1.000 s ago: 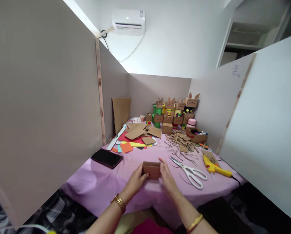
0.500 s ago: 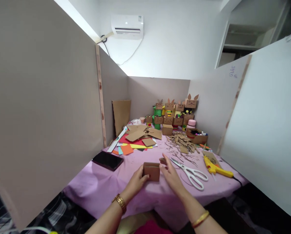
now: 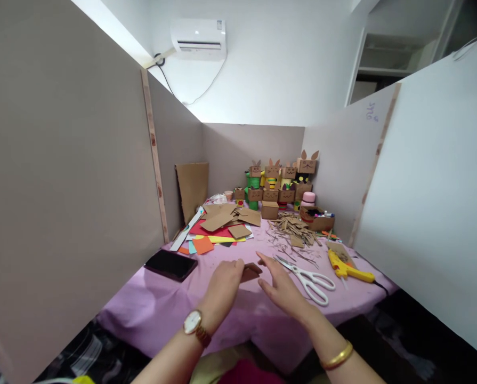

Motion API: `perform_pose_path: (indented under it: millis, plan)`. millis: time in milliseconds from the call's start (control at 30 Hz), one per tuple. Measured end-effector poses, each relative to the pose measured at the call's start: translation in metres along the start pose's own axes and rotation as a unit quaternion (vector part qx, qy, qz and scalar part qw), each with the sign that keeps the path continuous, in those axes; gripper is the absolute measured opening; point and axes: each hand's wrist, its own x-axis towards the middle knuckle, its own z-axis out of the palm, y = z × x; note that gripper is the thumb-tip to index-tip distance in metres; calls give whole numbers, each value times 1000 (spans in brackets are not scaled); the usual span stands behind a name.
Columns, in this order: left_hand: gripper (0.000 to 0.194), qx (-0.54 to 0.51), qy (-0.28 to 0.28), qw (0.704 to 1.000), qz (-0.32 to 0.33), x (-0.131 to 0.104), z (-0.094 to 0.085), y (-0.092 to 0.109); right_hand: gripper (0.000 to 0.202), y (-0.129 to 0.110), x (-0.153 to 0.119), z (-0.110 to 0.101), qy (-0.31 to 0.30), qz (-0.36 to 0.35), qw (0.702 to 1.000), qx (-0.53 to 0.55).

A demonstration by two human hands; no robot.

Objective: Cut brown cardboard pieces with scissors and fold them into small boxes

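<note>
My left hand [image 3: 227, 282] is closed around a small folded cardboard box [image 3: 250, 272], held above the pink cloth near the table's front. The box is tilted, and the hand hides its left part. Just right of it, my right hand [image 3: 278, 282] has its fingers apart, with the fingertips close to the box's right edge; whether they touch it I cannot tell. White-handled scissors [image 3: 308, 280] lie beside the right hand, blades pointing up and left.
A phone [image 3: 171, 265] lies at left. Behind are cardboard sheets and coloured paper [image 3: 214, 229], a heap of cardboard scraps [image 3: 294, 229] and several cardboard animal figures [image 3: 272, 181]. A yellow glue gun [image 3: 350, 269] with a cord lies right. Partition panels [image 3: 254, 141] enclose the table.
My left hand has turned over at the wrist, tipping the box so that less of it shows. The right hand's dark piece no longer shows. The view has shifted slightly.
</note>
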Motion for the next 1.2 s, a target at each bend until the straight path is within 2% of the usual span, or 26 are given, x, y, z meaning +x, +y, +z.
perform_pose_path:
  millis: [100,200,333,500,633,767,867,1033,1200]
  plan:
    - [18,125,-58,990,21,6,11,8,72,10,-5,6,1,25,1000,-13]
    - [26,229,-106,967,32,8,22,13,70,20,-10,9,11,57,998,-21]
    - [29,319,-148,935,41,11,21,18,63,20,-8,8,8,56,998,-12]
    - [30,352,-165,920,49,13,18,22,23,9,1,17,-23,22,999,11]
    - [29,305,-157,937,68,12,16,18,22,8,0,25,-33,12,999,19]
    - [28,189,-132,969,92,11,6,3,23,11,0,26,-30,13,999,17]
    - [44,100,-81,988,87,8,4,-14,22,12,1,26,-28,19,999,13]
    - [46,-23,12,999,34,-3,23,-38,22,14,2,27,-25,27,999,13]
    - [35,-108,35,993,-14,-13,38,-43,21,14,0,29,-14,36,999,15]
